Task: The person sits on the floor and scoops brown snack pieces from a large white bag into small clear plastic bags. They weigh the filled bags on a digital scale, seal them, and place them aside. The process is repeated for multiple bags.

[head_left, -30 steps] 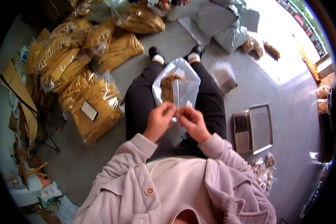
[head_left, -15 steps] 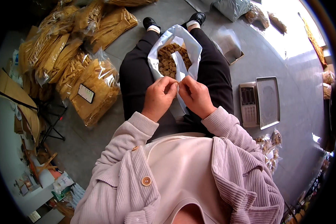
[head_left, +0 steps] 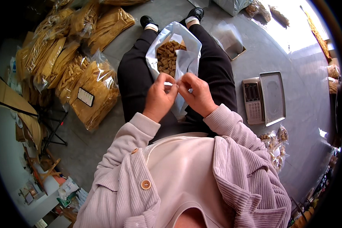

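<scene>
Between my thighs stands a large white plastic bag (head_left: 193,41) with its mouth wide, holding many small brown cubes (head_left: 166,57). A small, thin clear plastic bag (head_left: 187,62) lies partly over its near right side. My left hand (head_left: 159,99) and my right hand (head_left: 200,95) meet at the near edge of the white bag, both pinching the small bag. Thumbs and forefingers are close together at its edge, and the fingertips partly hide the grip. No cubes can be made out inside the small bag.
A scale (head_left: 253,100) with a metal tray (head_left: 273,98) lies to the right, near small filled packets (head_left: 275,148). Clear plastic bags (head_left: 227,36) sit in a box ahead on the right. Large packs of tan strips (head_left: 97,85) lie left, one carrying a phone (head_left: 86,97).
The small clear bag shows wider and flatter over the white bag. My fingers have shifted along its edge, the left forefinger now more raised. The whole view has moved slightly.
</scene>
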`<action>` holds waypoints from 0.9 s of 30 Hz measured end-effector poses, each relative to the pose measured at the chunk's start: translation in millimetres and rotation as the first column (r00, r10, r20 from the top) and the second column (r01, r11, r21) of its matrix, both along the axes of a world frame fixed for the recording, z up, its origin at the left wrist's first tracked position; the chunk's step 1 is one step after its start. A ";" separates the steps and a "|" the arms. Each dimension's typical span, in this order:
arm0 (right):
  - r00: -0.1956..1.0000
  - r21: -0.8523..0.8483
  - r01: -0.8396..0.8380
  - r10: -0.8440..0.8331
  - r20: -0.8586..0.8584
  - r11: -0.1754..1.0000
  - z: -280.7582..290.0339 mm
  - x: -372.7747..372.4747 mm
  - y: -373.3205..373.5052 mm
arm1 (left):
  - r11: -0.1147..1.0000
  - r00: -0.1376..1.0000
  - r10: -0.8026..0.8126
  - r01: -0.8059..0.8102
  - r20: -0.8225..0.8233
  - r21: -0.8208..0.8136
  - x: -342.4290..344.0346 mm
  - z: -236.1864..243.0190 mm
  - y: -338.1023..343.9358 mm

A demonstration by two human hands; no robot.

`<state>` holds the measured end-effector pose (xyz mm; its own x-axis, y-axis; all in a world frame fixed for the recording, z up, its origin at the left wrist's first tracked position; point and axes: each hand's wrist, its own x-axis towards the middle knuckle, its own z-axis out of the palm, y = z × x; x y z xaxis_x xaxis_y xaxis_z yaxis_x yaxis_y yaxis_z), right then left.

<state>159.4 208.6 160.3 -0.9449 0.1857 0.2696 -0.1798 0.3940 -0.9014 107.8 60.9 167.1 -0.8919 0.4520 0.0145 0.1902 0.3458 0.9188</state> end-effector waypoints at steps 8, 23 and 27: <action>0.984 0.036 0.165 -0.167 0.063 0.986 -0.7 -0.6 11.5 | 0.991 0.994 0.104 -0.107 0.040 0.075 -14.1 6.6 -9.0; 0.967 0.650 -0.088 0.221 -0.126 0.755 31.0 4.9 6.4 | 0.945 0.903 -0.199 0.073 -0.381 -0.320 -4.0 11.8 -6.4; 0.973 0.756 -0.056 0.206 -0.106 0.652 25.9 2.2 7.6 | 0.889 0.914 -0.252 0.089 -0.319 -0.449 -0.4 20.5 -7.9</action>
